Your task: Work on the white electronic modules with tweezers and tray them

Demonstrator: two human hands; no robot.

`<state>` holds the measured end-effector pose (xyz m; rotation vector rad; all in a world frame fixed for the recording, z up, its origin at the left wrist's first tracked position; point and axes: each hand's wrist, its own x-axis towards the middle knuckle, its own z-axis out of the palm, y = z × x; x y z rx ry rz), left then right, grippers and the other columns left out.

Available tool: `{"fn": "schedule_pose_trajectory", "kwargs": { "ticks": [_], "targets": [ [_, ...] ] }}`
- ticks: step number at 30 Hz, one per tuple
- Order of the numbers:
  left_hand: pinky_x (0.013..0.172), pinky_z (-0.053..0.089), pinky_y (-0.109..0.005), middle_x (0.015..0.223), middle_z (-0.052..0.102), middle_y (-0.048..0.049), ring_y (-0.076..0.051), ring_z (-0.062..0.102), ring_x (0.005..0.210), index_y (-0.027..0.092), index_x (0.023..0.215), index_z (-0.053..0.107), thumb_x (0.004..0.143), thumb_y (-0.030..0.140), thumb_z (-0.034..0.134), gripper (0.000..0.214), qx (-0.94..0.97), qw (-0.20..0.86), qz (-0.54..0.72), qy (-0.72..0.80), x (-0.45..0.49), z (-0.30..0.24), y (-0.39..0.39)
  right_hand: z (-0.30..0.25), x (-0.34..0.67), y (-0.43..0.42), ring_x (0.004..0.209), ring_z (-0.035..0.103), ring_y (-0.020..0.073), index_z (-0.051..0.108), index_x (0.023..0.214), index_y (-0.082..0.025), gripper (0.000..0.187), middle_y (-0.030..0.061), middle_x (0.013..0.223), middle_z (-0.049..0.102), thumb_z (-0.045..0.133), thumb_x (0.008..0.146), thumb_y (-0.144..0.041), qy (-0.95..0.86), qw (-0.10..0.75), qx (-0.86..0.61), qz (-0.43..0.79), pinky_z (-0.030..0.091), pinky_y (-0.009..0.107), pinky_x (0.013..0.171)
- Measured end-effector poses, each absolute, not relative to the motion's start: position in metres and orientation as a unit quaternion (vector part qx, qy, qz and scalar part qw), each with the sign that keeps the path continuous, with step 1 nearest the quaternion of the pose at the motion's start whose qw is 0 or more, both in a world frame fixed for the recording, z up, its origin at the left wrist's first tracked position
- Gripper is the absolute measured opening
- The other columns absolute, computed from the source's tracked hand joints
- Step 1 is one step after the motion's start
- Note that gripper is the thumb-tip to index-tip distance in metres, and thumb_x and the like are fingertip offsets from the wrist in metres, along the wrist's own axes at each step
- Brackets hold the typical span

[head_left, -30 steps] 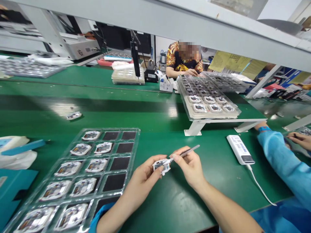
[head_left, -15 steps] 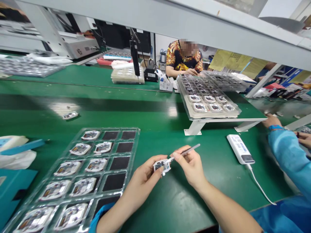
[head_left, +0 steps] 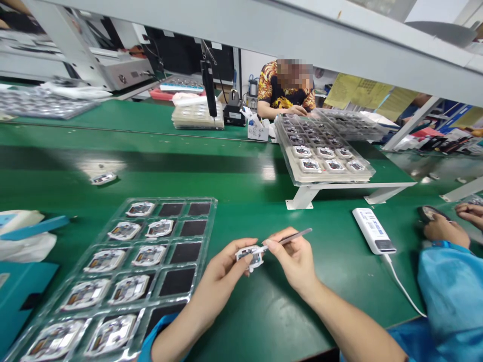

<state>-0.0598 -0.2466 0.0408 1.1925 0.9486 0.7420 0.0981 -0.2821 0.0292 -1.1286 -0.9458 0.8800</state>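
Note:
My left hand (head_left: pixel 228 269) is closed on a small white-rimmed electronic housing (head_left: pixel 256 259) with parts showing inside, holding it above the green bench. In my right hand (head_left: pixel 294 256), fingers pinch a thin grey stick-like tool (head_left: pixel 302 234); its near end touches or hovers at the housing's upper edge, I cannot tell which. To the left lies a clear compartment tray (head_left: pixel 211 221). Similar housings (head_left: pixel 149 255) fill its left and middle columns except the top middle pocket, and the visible right pockets show dark pads.
A white device with a cable (head_left: pixel 372 231) lies to the right, near a co-worker's hand (head_left: pixel 447 231) on a round dark object. Stacked trays (head_left: pixel 332 176) rest on a raised shelf ahead. A loose housing (head_left: pixel 103 178) lies on the belt. Another person (head_left: pixel 287 95) sits across.
The housing and my left hand have shifted slightly left. The co-worker's hand at the right has drawn back toward the near side, with a round dark object now at it.

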Motion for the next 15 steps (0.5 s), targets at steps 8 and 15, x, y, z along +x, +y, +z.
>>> {"fn": "schedule_pose_trajectory", "kwargs": {
  "ticks": [8, 15],
  "targets": [
    [0.054, 0.037, -0.025, 0.064, 0.063, 0.0020, -0.014, 0.048, 0.057, 0.019, 0.092, 0.068, 0.077, 0.047, 0.072, 0.032, 0.506, 0.651, 0.358, 0.439, -0.0536, 0.0337, -0.2484, 0.0266, 0.0925, -0.2884, 0.067, 0.071, 0.0178, 0.069, 0.081, -0.023, 0.006, 0.0015, 0.075, 0.074, 0.072, 0.084, -0.027, -0.460, 0.654, -0.484, 0.356, 0.057, 0.031, 0.065],
    [0.060, 0.041, -0.026, 0.078, 0.064, -0.0013, -0.016, 0.052, 0.066, 0.018, 0.096, 0.070, 0.078, 0.047, 0.068, 0.034, 0.449, 0.699, 0.330, 0.448, -0.0566, 0.0381, -0.2476, 0.0271, 0.0977, -0.2882, 0.083, 0.071, 0.0208, 0.070, 0.084, -0.024, 0.004, 0.0043, 0.085, 0.074, 0.073, 0.083, -0.022, -0.497, 0.654, -0.494, 0.284, 0.056, 0.035, 0.077]
  ]
}}
